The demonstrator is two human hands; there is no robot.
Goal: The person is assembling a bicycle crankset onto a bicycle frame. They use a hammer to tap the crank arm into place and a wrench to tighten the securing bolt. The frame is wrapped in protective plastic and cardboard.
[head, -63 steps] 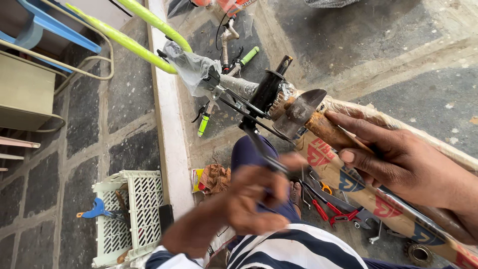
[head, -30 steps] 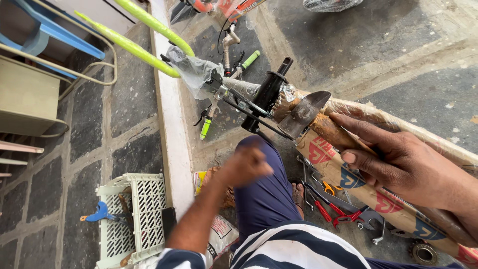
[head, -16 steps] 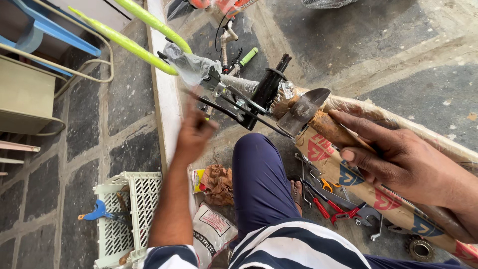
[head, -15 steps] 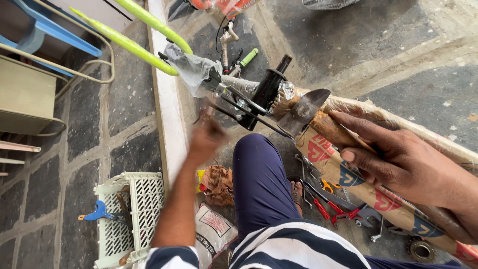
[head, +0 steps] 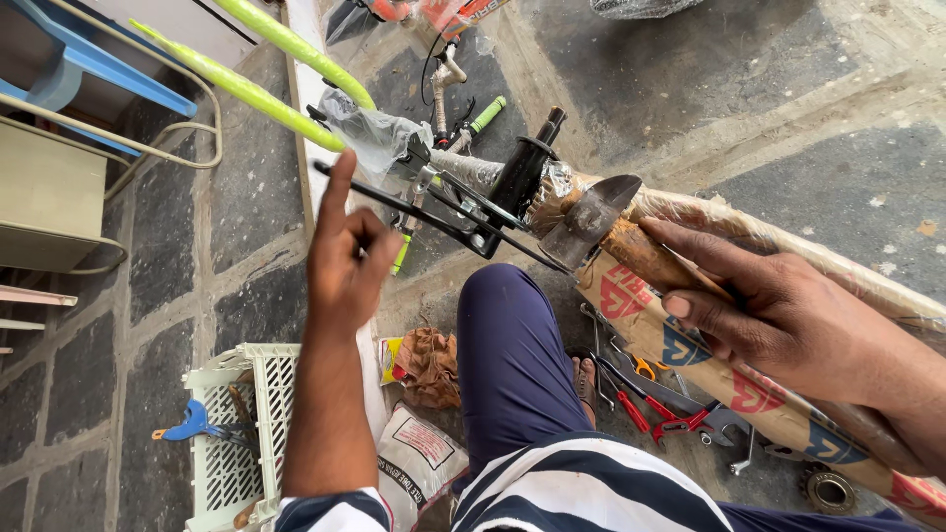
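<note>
The right hand (head: 778,315) keeps its grip clamped on the rusty handle of a hammer (head: 616,232), whose head rests against the wrapped bicycle frame (head: 709,325) at centre. The left hand (head: 345,261) is raised, empty, forefinger extended, touching a thin black rod (head: 394,202). Pliers (head: 650,404) lie on the floor near the knee.

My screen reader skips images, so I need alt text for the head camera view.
Seen from above, a person's right hand holds a rusty hammer against a paper-wrapped bicycle frame. The left hand is raised empty, one finger pointing up near a thin black rod; tools lie on the stone floor.
</note>
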